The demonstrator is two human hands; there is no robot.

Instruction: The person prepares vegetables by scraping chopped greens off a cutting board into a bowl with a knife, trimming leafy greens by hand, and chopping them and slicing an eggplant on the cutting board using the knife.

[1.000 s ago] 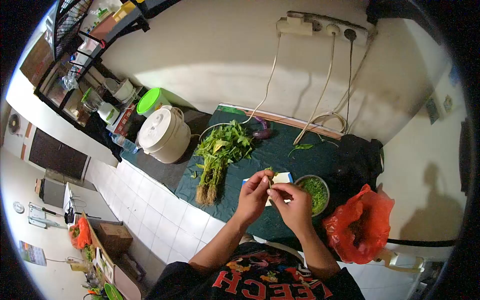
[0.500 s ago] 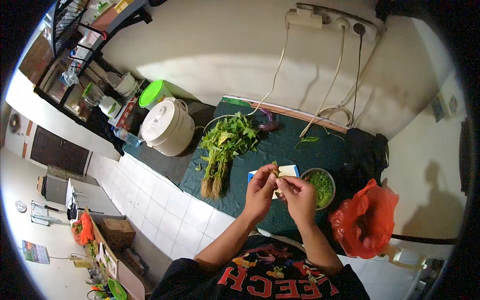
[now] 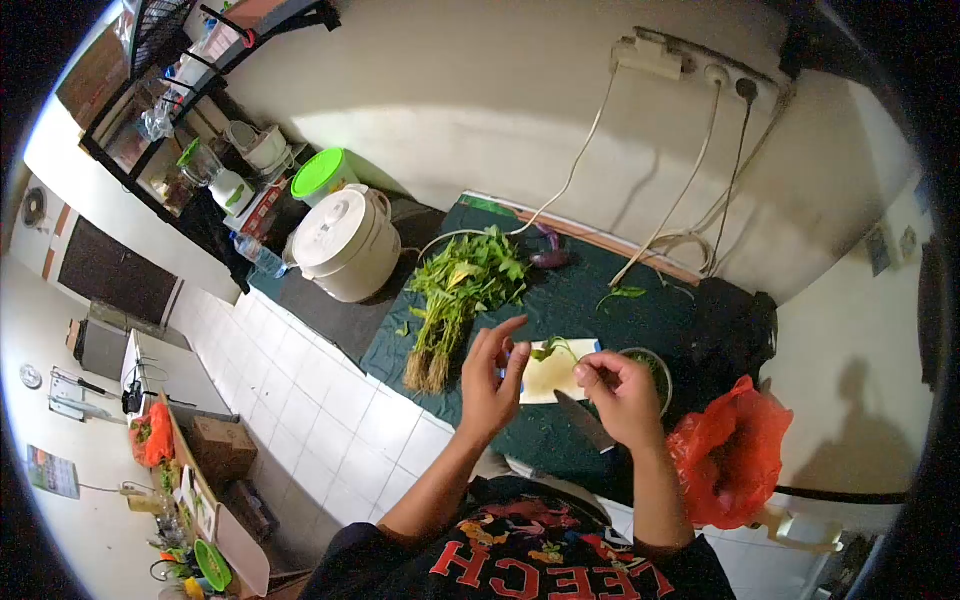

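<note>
My left hand (image 3: 492, 385) is raised with its fingers apart, holding nothing. Pinched between the thumb and fingers of my right hand (image 3: 622, 393) is a thin green stem, its leaf (image 3: 545, 350) hanging toward my left thumb. Below both hands lies a pale cutting board (image 3: 545, 385) with blue corners. A knife (image 3: 583, 420) with a dark blade shows beside the board, under my right hand; its handle cannot be made out. The bowl (image 3: 669, 385) of chopped greens is partly hidden behind my right hand. A bunch of leafy greens with roots (image 3: 465, 285) lies to the left.
A red plastic bag (image 3: 730, 455) hangs open at the right. Toward the back are a purple eggplant-like vegetable (image 3: 549, 258) and a loose leaf (image 3: 622, 293). A white rice cooker (image 3: 347, 245) stands at the left, its cord crossing the dark green tablecloth (image 3: 590, 310).
My hands have moved apart, the left one opening and the right one keeping the stem. Board and knife are now more exposed. The view has shifted slightly.
</note>
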